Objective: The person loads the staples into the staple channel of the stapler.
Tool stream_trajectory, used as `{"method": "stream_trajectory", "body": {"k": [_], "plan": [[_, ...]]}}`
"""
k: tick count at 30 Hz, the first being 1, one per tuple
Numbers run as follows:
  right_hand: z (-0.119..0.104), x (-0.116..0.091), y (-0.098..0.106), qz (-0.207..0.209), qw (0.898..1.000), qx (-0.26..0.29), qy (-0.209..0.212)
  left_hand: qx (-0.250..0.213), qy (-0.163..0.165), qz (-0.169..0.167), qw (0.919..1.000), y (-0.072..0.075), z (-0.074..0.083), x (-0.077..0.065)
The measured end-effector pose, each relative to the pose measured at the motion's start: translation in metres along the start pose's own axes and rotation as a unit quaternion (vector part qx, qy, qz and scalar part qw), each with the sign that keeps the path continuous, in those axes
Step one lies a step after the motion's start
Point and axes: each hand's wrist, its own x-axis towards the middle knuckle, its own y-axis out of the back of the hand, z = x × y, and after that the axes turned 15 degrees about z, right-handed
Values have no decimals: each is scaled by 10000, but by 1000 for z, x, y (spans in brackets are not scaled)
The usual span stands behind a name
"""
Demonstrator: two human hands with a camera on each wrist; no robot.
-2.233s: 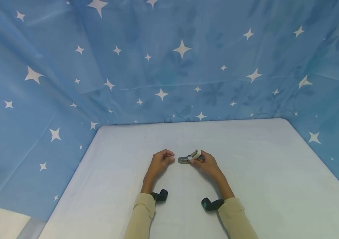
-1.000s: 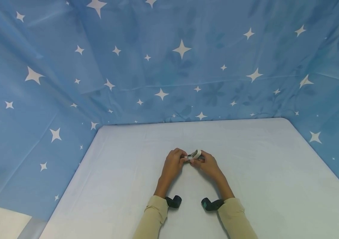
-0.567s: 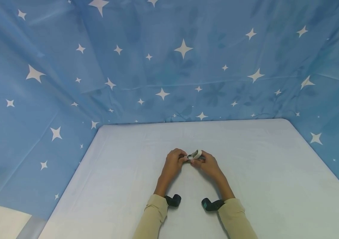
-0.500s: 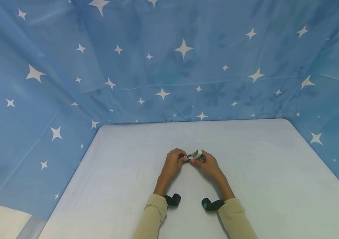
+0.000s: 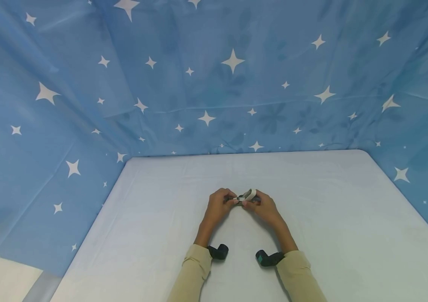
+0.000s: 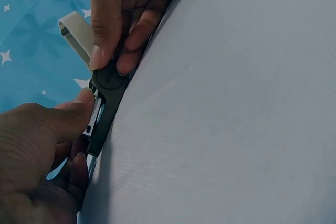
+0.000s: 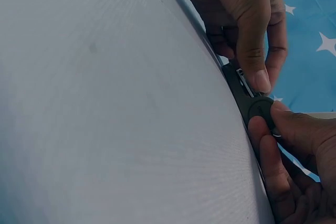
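Observation:
A small stapler (image 5: pixel 239 203) with a dark green body lies on the white table between the two hands. Its pale lid (image 6: pixel 76 34) is tipped up, baring the metal staple rail (image 6: pixel 94 115). My right hand (image 5: pixel 267 209) grips the stapler by its round pivot end, thumb and fingers on either side. My left hand (image 5: pixel 217 206) pinches the rail end, its thumb on the metal and the other fingers curled behind. Part of the stapler's front end is hidden by the left fingers. Whether staples sit in the rail cannot be seen.
The white tabletop (image 5: pixel 153 193) spreads around both hands. A blue curtain (image 5: pixel 183 88) with white stars hangs behind the table and down its sides. Each wrist carries a black camera, such as the left wrist camera (image 5: pixel 219 252).
My left hand, apart from the stapler at first, has moved right and taken hold of its rail end. The right hand has kept its grip nearly in place.

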Motion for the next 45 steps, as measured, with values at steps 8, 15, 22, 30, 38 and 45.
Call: {"method": "stream_trajectory", "body": {"k": [8,15,22,30,38,45], "plan": [[-1,-2,0,-44,9999,-28,-110,-185,380,-26,9991,1,-5,-1],[-2,-2,0,-29,9999,-123,-117,-226,714,-77,9972,2,-4,2],[-1,-2,-1,-17,9998,-54,-176,-237,1014,-127,9945,1,-2,3],[0,-3,-1,35,9999,-117,-82,-324,832,-177,9958,1,-2,2],[0,-3,1,25,10000,22,-47,-95,268,-163,9995,-1,-2,1],[0,-1,-1,11,10000,71,-13,333,-501,-8,9982,1,-1,2]]}}
